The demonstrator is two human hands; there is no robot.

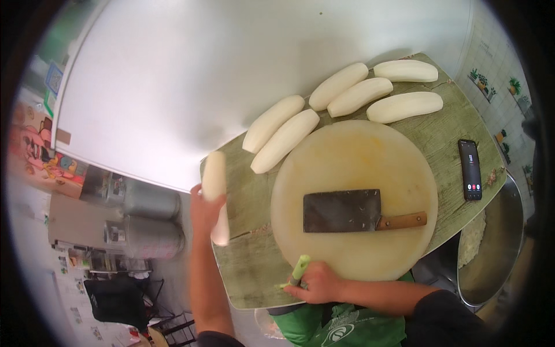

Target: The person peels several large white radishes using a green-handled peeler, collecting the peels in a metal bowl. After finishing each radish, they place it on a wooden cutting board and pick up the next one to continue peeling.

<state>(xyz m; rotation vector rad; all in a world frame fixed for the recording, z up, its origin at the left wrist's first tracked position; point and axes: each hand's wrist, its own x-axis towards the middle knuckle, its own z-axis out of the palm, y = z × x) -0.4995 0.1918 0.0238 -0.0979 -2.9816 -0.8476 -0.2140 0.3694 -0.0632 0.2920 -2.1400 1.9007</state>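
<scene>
My left hand (pixel 208 212) is wrapped around the middle of a long peeled pale vegetable (pixel 214 175) at the table's left edge; motion blurs it slightly. In my right hand (pixel 320 283), near the table's front edge, is a light-green handled peeler (pixel 300 268), its head partly covered by my fingers. Between and beyond my hands lies a round cutting board (pixel 351 162), yellowed in places. A cleaver (pixel 341 211) rests flat on it, its wooden handle (pixel 402 221) pointing right. More peeled pale vegetables (pixel 285 141), several in all, lie along the board's far side.
The green wood-patterned table (pixel 247 269) stands against a white panel (pixel 182 86). A phone with a lit screen (pixel 470 169) lies at the right. Below the right edge is a large metal basin (pixel 498 251) with pale contents. Metal cylinders (pixel 151 236) and a black folding chair (pixel 117 299) stand at left.
</scene>
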